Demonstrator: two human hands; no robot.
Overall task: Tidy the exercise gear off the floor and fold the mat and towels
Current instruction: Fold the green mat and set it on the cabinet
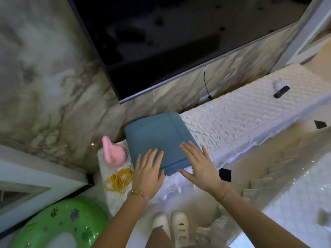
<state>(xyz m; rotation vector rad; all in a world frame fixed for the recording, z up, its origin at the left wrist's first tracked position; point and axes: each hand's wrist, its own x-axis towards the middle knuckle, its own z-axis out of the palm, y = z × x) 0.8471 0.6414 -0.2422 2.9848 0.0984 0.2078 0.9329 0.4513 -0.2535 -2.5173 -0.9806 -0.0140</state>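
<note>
A folded blue mat (157, 138) lies flat on the white quilted bench (241, 113) under the wall television. My left hand (147, 170) rests palm-down on the mat's near left corner, fingers spread. My right hand (200, 163) lies flat over its near right edge, fingers also apart. Neither hand grips anything. A pink kettlebell (112, 153) stands on the bench just left of the mat. A coiled yellow skipping rope (119, 179) lies in front of the kettlebell, beside my left wrist.
A green inflatable ring (59, 224) sits on the floor at lower left. A black remote (281, 91) lies far right on the bench. The dark television (170, 36) hangs above, with a cable (206, 83) dangling. My white shoes (172, 228) stand on the pale floor.
</note>
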